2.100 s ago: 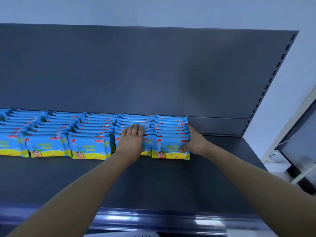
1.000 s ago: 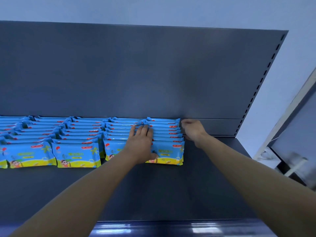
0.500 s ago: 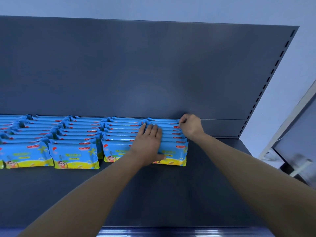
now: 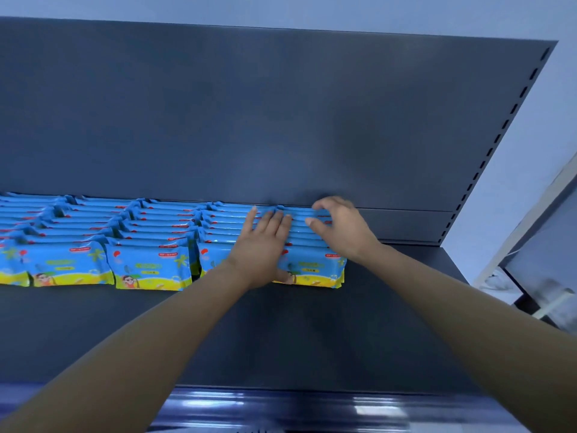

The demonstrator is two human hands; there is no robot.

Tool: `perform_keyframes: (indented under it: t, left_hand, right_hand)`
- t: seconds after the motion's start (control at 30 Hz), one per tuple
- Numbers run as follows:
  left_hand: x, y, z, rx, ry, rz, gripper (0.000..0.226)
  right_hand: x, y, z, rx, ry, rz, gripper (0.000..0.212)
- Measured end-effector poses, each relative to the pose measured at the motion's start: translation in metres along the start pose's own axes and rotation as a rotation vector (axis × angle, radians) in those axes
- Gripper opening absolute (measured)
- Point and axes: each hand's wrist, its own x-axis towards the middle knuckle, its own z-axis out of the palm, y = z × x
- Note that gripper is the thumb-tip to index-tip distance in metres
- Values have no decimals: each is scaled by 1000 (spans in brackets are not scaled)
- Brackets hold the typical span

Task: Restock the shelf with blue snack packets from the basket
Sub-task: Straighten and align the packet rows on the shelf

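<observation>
Several rows of blue snack packets (image 4: pixel 146 264) with yellow bottoms stand on the dark grey shelf (image 4: pixel 281 332), running back to the rear panel. My left hand (image 4: pixel 262 245) lies flat with straight fingers on the rightmost row (image 4: pixel 312 267), its thumb at the front packet. My right hand (image 4: pixel 340 226) hovers over the back of that same row with curled fingers touching the rear packets; whether it pinches one is unclear. The basket is out of view.
The shelf's back panel (image 4: pixel 281 120) rises behind the packets. A slotted upright (image 4: pixel 499 132) bounds the shelf on the right. Bare shelf lies right of the last row and in front of all rows. A glossy price rail (image 4: pixel 281 407) runs along the front edge.
My left hand slid right from the second-last row onto the rightmost row. My right hand moved from that row's side to its back end.
</observation>
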Motion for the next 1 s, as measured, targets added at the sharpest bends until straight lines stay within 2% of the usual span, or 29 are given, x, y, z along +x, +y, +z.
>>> perform_keyframes:
  t: [0.13,0.2,0.27,0.4,0.57,0.67,0.87,1.0]
  left_hand:
    - [-26,-49,3,61,-110,-122,113]
    - [-33,-65,8,103,-159,-138,103]
    - [-33,-72,14,120,-136,-116,90]
    - [-30,-71,20,101,-94,-106,82]
    - [-53,-95,15,24,-71,-160,102]
    - [-76,-129,16,4,-122,-236,109]
    - [-90,-169,35,-67,-197,-291,88]
    - [-84,-181,42,-78,-193,-264,86]
  right_hand:
    - [-3,-20,6,-255,-242,-99,69]
    - [-5,-25,13,-358,-360,-90,85]
    - [-8,-24,20,-446,-423,-92,91]
    - [-13,-23,25,-482,-432,-78,90]
    - [-11,-49,32,-422,-370,-111,86]
    - [-3,-74,47,-392,-326,-183,82]
    - [5,-102,82,-474,-407,-216,85]
    - [2,-104,88,-499,-424,-190,82]
